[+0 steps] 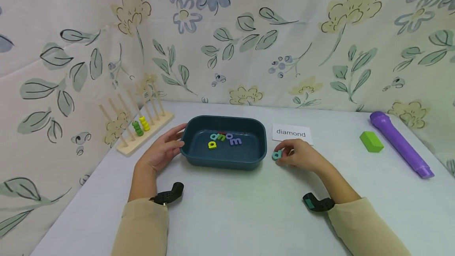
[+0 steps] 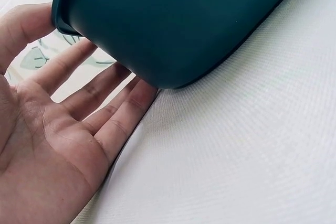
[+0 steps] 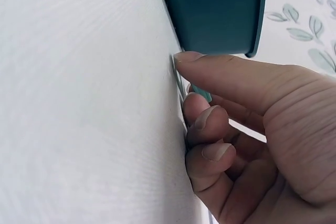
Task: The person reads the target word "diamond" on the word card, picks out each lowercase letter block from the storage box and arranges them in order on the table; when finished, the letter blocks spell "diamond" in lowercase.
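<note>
A dark teal plastic basin (image 1: 223, 164) stands on the table with several coloured letters inside, among them a yellow letter (image 1: 212, 145) and a purple m (image 1: 235, 142). My left hand (image 1: 164, 151) rests against the basin's left end. In the left wrist view its thumb touches the rim, and the outstretched fingers (image 2: 113, 114) lie against the outer wall. To the right of the basin, my right hand (image 1: 300, 154) pinches a small teal letter (image 1: 276, 155) down at the tabletop. The right wrist view shows only a sliver of that letter (image 3: 201, 94) behind the thumb.
A white card (image 1: 291, 133) printed "diamond" lies behind my right hand. A wooden peg rack (image 1: 153, 131) with green and yellow beads stands at the left. A green block (image 1: 371, 142) and a purple microphone-shaped tube (image 1: 401, 144) lie at the right. Patterned cloth hangs behind.
</note>
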